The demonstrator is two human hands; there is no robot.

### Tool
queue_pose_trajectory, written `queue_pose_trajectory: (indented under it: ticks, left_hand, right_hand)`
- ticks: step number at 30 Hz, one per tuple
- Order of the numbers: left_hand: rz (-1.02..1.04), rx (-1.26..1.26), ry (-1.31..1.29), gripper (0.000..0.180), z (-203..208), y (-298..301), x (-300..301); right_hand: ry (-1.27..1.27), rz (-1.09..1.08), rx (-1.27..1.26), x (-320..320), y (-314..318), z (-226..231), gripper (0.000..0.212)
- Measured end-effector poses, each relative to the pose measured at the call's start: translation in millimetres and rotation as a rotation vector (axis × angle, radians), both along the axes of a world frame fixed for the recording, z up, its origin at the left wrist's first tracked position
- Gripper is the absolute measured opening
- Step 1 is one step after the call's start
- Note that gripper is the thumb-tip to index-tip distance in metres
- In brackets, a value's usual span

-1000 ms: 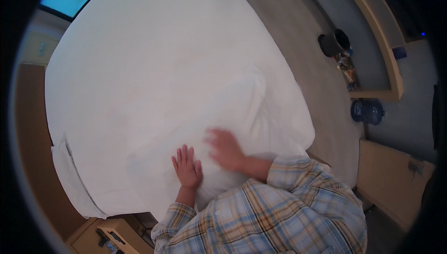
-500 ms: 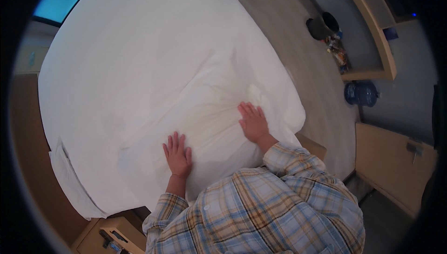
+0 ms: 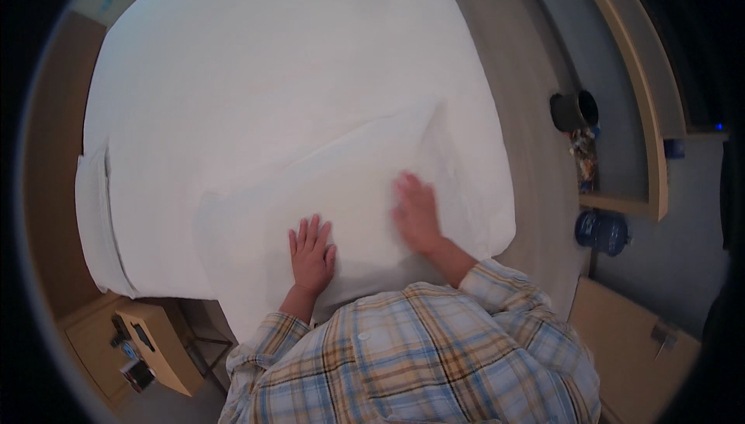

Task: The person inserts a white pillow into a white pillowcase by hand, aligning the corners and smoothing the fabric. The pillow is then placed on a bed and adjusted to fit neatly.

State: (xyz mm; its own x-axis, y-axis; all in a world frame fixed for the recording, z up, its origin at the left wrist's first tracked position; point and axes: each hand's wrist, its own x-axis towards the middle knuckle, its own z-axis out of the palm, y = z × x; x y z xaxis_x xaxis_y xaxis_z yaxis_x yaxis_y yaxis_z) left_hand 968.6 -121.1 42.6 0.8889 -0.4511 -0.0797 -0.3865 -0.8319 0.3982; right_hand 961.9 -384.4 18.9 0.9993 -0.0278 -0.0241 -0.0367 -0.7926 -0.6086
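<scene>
A white pillow (image 3: 334, 183) lies on a bed covered by a white sheet (image 3: 256, 59), near the bed's closest corner. My left hand (image 3: 312, 255) rests flat on the pillow's near edge with fingers spread. My right hand (image 3: 415, 214) presses flat on the pillow a little farther right and looks blurred. Neither hand holds anything. Both arms wear plaid shirt sleeves.
A wooden bedside table (image 3: 147, 346) with small dark items stands at the lower left. To the right run a grey floor strip, a curved wooden shelf (image 3: 636, 113), a dark bin (image 3: 574, 109) and a blue water bottle (image 3: 601, 230).
My right hand slid across the pillow, first right and then back toward the middle. My left hand stayed flat near the pillow's near edge. The view shifted over the bed.
</scene>
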Motion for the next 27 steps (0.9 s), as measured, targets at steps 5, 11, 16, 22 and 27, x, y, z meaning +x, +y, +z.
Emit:
queue_pose_trajectory:
  ticks: [5, 11, 16, 22, 27]
  left_hand:
    - [0.034, 0.042, -0.006, 0.047, -5.8, 0.4, -3.3]
    - [0.204, 0.122, -0.010, 0.051, -13.6, 35.5, -18.2]
    - [0.416, 0.173, -0.005, 0.051, -18.4, 84.9, -42.1]
    - [0.709, 0.273, 0.006, 0.054, -34.3, 146.9, -91.2]
    - [1.017, 0.198, 0.030, 0.055, -42.2, 189.0, -119.9]
  right_hand:
    - [0.041, 0.503, -0.062, 18.4, 101.3, 14.0, 0.054]
    - [0.113, 0.379, -0.340, 38.8, 57.4, -12.8, 0.058]
    - [0.221, 0.147, -0.383, 22.0, -7.1, -27.8, 0.059]
    - [0.291, 0.057, -0.394, 2.3, -43.0, -37.3, 0.057]
    - [0.304, -0.017, -0.307, 4.2, -42.8, -41.8, 0.055]
